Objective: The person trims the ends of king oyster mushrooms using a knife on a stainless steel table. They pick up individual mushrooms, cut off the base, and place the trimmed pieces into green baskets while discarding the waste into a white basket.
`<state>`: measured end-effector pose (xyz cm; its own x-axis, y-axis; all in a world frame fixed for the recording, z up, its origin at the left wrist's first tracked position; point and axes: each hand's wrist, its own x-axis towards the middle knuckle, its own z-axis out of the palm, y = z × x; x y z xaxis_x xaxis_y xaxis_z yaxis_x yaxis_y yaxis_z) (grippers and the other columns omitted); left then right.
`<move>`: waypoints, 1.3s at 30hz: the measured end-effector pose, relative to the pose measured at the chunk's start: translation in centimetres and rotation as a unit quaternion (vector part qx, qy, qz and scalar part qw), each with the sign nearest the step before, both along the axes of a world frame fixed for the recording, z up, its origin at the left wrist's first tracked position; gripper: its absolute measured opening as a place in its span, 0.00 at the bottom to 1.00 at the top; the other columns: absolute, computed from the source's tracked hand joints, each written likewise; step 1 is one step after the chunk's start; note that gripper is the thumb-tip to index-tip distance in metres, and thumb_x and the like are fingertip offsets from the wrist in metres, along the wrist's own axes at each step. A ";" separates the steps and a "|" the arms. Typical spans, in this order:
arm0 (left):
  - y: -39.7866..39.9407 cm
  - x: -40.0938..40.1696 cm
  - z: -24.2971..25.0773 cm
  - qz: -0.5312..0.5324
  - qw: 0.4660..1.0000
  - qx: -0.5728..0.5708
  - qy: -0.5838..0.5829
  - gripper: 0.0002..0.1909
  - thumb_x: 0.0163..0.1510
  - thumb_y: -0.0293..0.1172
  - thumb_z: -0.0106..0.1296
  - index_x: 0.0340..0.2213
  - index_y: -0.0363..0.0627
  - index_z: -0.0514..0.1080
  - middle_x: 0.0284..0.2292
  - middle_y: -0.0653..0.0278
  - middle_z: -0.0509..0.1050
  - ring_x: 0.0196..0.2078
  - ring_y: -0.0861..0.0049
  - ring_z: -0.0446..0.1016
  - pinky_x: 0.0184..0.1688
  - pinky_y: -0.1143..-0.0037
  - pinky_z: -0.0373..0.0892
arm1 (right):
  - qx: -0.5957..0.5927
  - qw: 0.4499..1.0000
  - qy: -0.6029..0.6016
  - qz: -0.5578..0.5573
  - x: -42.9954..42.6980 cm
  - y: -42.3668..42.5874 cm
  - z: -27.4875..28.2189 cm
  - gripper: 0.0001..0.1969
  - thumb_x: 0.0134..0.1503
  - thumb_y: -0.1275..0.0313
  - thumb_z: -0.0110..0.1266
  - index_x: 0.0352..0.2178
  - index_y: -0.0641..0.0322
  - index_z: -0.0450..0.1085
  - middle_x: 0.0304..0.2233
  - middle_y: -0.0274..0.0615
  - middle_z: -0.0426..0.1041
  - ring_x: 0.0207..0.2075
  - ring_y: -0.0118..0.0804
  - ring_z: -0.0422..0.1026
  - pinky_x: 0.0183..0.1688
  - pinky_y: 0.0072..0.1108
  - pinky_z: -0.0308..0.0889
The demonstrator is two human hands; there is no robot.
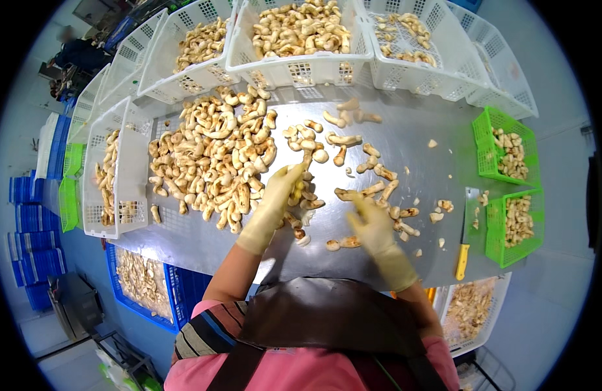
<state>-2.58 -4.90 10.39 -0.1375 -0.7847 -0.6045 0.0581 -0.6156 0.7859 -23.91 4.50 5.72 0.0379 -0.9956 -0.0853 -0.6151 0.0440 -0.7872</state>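
Note:
My left hand (285, 188), in a pale yellow rubber glove, reaches over a cluster of mushrooms beside the big heap. Its fingertips meet a mushroom stem (307, 159), but the curled fingers hide whether it is gripped. Blurred by motion, my gloved right hand (374, 225) hovers to the right with thumb and fingers apart and nothing seen between them. Just past its fingertips lies a long brown-stained mushroom (344, 194). Another mushroom (349, 242) rests below that hand. The heap of whole mushrooms (217, 151) covers the left part of the steel table (301, 266).
White crates (301, 61) line the far edge, several holding mushrooms. Two green baskets (491, 168) (494, 239) of cut pieces stand at the right. A yellow-handled knife (462, 261) lies beside them. Blue (171, 293) and white (494, 313) crates sit below the near edge. A person (81, 53) is far left.

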 end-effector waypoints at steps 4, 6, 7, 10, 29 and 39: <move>-7.1 -0.3 0.4 0.030 0.995 -0.090 0.032 0.23 0.57 0.45 0.52 0.42 0.34 0.69 0.23 0.67 0.71 0.25 0.82 0.73 0.29 0.80 0.72 | -0.007 0.999 -0.034 -0.026 2.6 2.0 -3.3 0.20 0.53 0.69 0.55 0.48 0.61 0.70 0.37 0.54 0.75 0.38 0.44 0.76 0.41 0.26 0.69; -12.5 0.9 0.8 0.067 0.967 -0.121 0.214 0.26 0.57 0.46 0.50 0.46 0.34 0.67 0.27 0.64 0.72 0.29 0.79 0.73 0.36 0.78 0.73 | 0.039 0.995 -0.054 -0.078 1.7 2.3 -2.5 0.18 0.54 0.72 0.53 0.48 0.65 0.70 0.37 0.53 0.76 0.37 0.42 0.76 0.40 0.25 0.70; -15.4 0.2 2.8 0.104 0.954 -0.144 0.240 0.26 0.58 0.47 0.49 0.48 0.36 0.66 0.30 0.62 0.72 0.31 0.78 0.74 0.39 0.77 0.72 | 0.007 0.993 -0.068 -0.096 0.5 3.0 -2.7 0.18 0.55 0.73 0.53 0.47 0.67 0.69 0.37 0.52 0.76 0.36 0.40 0.76 0.39 0.24 0.69; -19.3 -2.0 6.9 0.115 0.947 -0.262 0.147 0.27 0.58 0.46 0.48 0.52 0.39 0.64 0.36 0.58 0.73 0.37 0.73 0.75 0.44 0.73 0.71 | -0.044 0.977 -0.129 -0.162 -1.4 3.0 -0.1 0.16 0.57 0.78 0.50 0.48 0.74 0.68 0.35 0.44 0.76 0.33 0.27 0.74 0.36 0.16 0.67; -5.3 -4.6 -5.7 -0.036 0.912 0.058 0.405 0.32 0.63 0.52 0.37 0.59 0.40 0.51 0.47 0.52 0.68 0.48 0.65 0.69 0.49 0.71 0.69 | -0.259 0.938 0.200 -0.115 -6.2 -19.7 -3.3 0.17 0.55 0.68 0.49 0.46 0.57 0.71 0.34 0.46 0.75 0.35 0.52 0.73 0.41 0.36 0.67; -2.6 -2.5 -6.3 -0.058 0.968 0.036 0.242 0.19 0.60 0.30 0.45 0.51 0.34 0.64 0.39 0.58 0.72 0.41 0.72 0.74 0.43 0.74 0.72 | 0.236 0.928 -0.254 -0.138 -5.7 -16.1 -1.2 0.16 0.59 0.65 0.50 0.43 0.64 0.73 0.30 0.37 0.76 0.28 0.23 0.69 0.33 0.19 0.66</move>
<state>-5.12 -7.45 4.05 -0.5032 -0.7054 -0.4992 0.3356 -0.6918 0.6393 -29.57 -11.56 4.48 -0.0573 -0.8293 -0.5559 -0.0838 0.5588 -0.8251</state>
